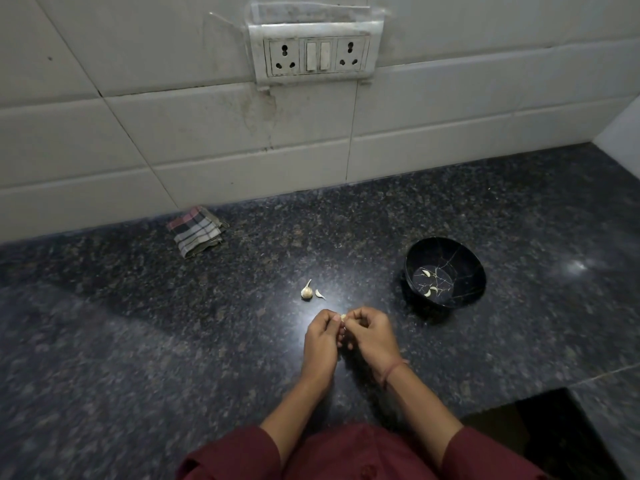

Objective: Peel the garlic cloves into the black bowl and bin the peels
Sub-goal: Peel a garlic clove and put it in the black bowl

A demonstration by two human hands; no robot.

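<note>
While you worked just below the middle of the frame, your left hand (320,336) and right hand (369,336) met over the dark speckled desk (138,323). Both had their fingers curled and pinched one garlic clove (343,317) between the fingertips. The black bowl (464,258) stood on the desk right of centre, apart from your hands, with pale peeled cloves (426,272) lying on its bottom. Just above your hands a small garlic head (307,292) lay on the desk, with a loose clove (320,294) just beside it on the right. A folded checked cloth (195,231) rested left of centre near the foot of the tiled wall (138,133), and a socket panel (316,56) sat on that wall at the top. A thread band (394,370) circled your right wrist.
</note>
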